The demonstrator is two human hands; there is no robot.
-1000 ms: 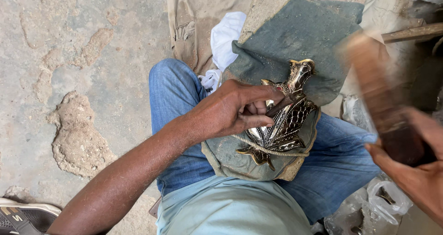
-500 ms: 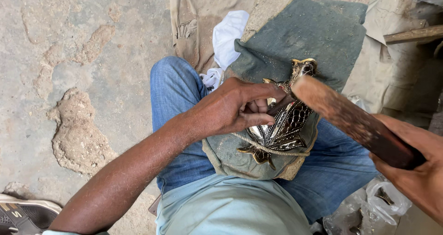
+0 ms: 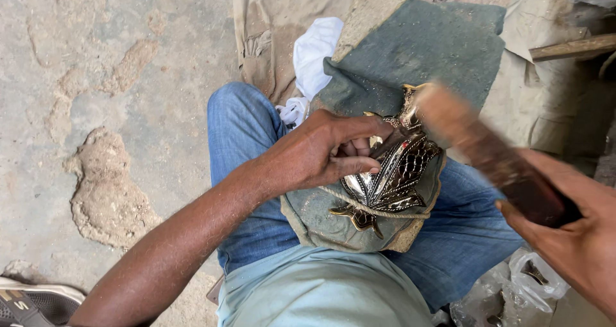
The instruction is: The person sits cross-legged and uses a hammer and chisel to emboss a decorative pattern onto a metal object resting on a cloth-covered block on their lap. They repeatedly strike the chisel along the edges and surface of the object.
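Swung down since half a second ago: wooden mallet (image 3: 487,154), head now blurred right over the top of the brass ornament (image 3: 391,179), where earlier raised higher and further right. Gripped at the dark handle end by right hand (image 3: 571,237), fingers wrapped tight round it. Pinned on the padded cushion (image 3: 321,218) across the lap, bound by a loop of cord (image 3: 378,208), with left hand (image 3: 321,154) pressed on its upper left edge, fingers curled around a small punch-like tool, hard to make out. Likely hazard: a blow landing slightly left, onto knuckles lying just beside the striking spot; or a glancing hit skidding the piece off the cushion, or denting the embossed pattern. Little room on the left, with fingers touching the metal; open room only to the right and above, along the swing path. Near the right knee, crumpled plastic bags (image 3: 513,288); beyond the knees, folded green cloth (image 3: 443,51) and white rag (image 3: 314,51) on the rough concrete floor (image 3: 96,109).
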